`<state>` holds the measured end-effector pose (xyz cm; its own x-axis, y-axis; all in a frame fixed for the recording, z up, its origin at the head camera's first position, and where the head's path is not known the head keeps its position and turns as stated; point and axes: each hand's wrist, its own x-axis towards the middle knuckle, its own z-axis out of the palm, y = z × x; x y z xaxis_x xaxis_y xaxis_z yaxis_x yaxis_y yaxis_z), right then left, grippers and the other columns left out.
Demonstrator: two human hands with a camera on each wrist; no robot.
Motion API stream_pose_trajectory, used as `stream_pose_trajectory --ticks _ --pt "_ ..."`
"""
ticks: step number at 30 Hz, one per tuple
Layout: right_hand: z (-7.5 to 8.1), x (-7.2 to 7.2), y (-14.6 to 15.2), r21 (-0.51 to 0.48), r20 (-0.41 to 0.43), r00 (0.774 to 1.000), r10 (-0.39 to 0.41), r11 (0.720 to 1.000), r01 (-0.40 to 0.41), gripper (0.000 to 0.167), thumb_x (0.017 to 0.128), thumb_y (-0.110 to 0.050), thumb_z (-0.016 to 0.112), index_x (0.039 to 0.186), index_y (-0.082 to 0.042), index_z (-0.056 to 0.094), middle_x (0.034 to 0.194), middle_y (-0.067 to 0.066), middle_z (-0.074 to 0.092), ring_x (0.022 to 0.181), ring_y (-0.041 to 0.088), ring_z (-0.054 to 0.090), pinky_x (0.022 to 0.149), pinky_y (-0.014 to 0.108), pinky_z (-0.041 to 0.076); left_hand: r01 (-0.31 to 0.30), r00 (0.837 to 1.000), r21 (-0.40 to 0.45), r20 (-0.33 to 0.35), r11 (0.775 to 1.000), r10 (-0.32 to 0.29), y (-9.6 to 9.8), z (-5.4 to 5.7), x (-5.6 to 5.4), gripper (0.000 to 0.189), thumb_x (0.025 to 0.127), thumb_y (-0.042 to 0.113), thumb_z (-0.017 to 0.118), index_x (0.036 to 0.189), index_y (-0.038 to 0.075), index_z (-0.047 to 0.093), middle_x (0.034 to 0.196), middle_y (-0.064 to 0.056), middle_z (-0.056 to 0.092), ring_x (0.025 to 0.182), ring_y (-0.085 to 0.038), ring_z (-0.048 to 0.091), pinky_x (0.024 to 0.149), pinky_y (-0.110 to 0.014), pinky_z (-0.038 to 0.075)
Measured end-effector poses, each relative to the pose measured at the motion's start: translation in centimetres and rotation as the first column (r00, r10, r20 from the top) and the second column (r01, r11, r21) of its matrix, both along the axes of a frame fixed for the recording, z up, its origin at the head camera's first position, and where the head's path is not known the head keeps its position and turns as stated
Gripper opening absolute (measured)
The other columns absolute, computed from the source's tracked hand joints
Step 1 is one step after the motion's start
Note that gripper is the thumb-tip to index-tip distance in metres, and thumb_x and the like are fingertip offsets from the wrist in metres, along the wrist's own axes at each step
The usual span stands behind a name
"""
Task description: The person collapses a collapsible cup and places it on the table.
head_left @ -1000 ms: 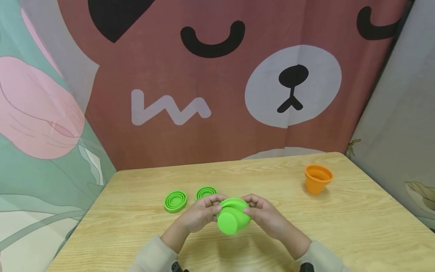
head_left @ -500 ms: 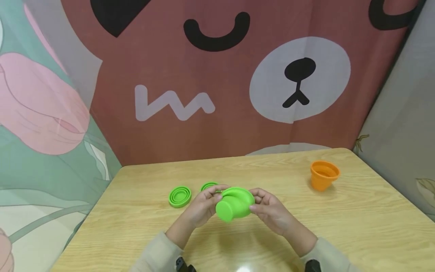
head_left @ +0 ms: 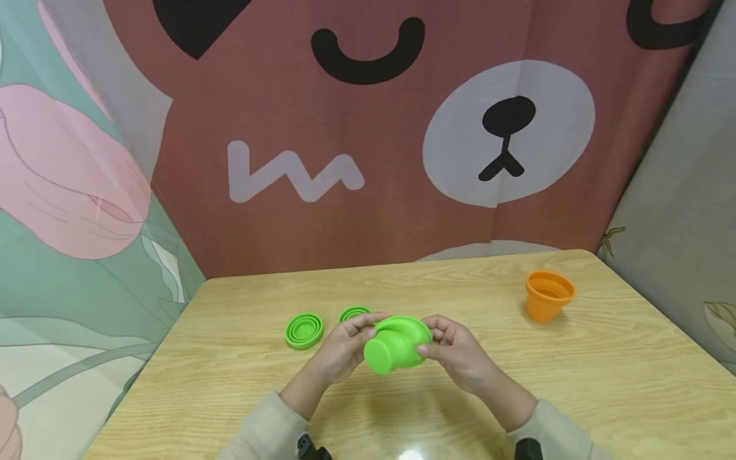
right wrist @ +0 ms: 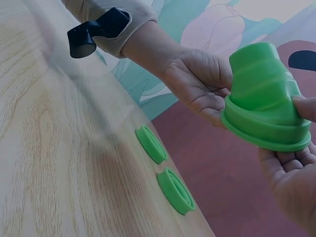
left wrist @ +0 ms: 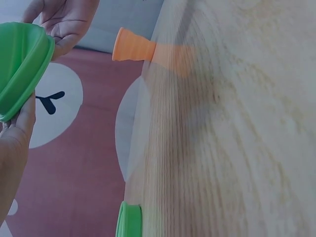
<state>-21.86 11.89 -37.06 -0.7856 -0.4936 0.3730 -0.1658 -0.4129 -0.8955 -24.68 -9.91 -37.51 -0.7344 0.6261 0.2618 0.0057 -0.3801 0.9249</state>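
A green collapsible cup [head_left: 397,348] is held up over the table between both hands, tilted with its round base toward the lower left in the head view. My left hand [head_left: 344,350] pinches its left side, thumb near the base. On the other side my right hand [head_left: 462,358] grips the rim, with the thumb pressing the wall. The right wrist view shows the cup [right wrist: 261,94] drawn out on one side and still folded near the rim on the other. Two flattened green collapsible cups lie behind: one [head_left: 304,330] at the left, another [head_left: 354,313] partly hidden by my left hand.
An orange collapsible cup [head_left: 546,297] stands extended at the back right of the wooden table [head_left: 230,396]. Behind the table's far edge hangs a curtain [head_left: 391,223] with a bear face. A black wrist mount [right wrist: 98,32] sits on the left sleeve.
Since a second ago, the held green cup has tilted and its base end has been drawn out further to the left. The head view has shifted slightly. In the last half second little has moved.
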Motion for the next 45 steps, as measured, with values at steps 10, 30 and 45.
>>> stream_pose_trajectory --ticks 10,30,45 --pt "0.3 0.0 -0.3 0.047 0.02 0.995 -0.097 0.994 0.095 0.022 0.078 0.008 0.052 0.098 0.002 0.048 0.087 0.002 0.059 0.078 0.011 0.057 0.074 0.024 0.047 -0.002 1.0 -0.014 0.009 1.0 0.002 0.1 0.3 0.0 0.031 0.092 -0.001 0.033 0.112 0.011 0.052 0.102 -0.003 0.053 0.085 -0.01 0.056 0.073 -0.022 0.047" --pt "0.5 0.3 -0.6 0.128 0.042 0.964 -0.264 0.958 0.256 0.022 0.074 0.008 0.055 0.094 0.009 0.045 0.08 0.003 0.056 0.07 0.01 0.056 0.066 0.023 0.049 0.001 1.0 -0.007 0.015 1.0 -0.001 0.7 0.0 0.0 0.031 0.092 -0.003 0.032 0.112 0.009 0.053 0.102 -0.003 0.055 0.086 -0.011 0.056 0.075 -0.024 0.046" --pt "0.1 0.3 -0.8 0.252 0.016 0.927 -0.374 0.899 0.358 0.024 0.076 0.009 0.051 0.097 0.015 0.04 0.079 0.004 0.052 0.068 0.01 0.053 0.063 0.023 0.049 -0.069 0.997 -0.101 0.028 0.992 0.072 1.1 -0.3 -0.1 0.036 0.091 0.003 0.039 0.121 -0.015 0.034 0.091 -0.004 0.053 0.081 -0.013 0.057 0.072 -0.029 0.048"
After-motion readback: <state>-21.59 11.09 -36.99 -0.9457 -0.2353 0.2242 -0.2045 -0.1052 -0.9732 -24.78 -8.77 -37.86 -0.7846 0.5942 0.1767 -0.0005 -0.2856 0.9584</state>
